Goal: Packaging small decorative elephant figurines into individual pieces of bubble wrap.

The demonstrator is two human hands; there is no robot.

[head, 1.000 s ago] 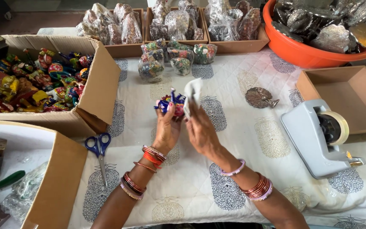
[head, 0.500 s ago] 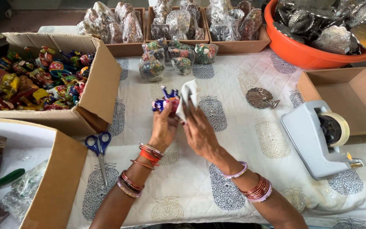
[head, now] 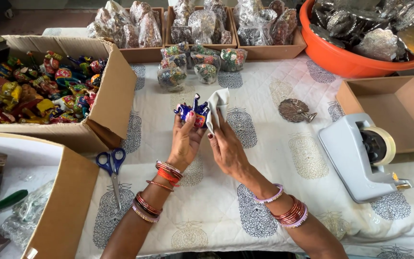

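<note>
My left hand is closed around a small blue painted elephant figurine, lifting it clear of the printed tablecloth so every side can be reached, while my right hand pinches a white cloth against its flank. The open cardboard box of similar painted figurines sits to my left, bagged ones stand just beyond my hands, and scissors and a tape dispenser lie within easy reach.

Counting now: two bare hands, the left hand and right hand, one blue painted elephant figurine, one white cloth, one pair of blue-handled scissors, one grey tape dispenser, one orange plastic tub, one silver metal peacock.
</note>
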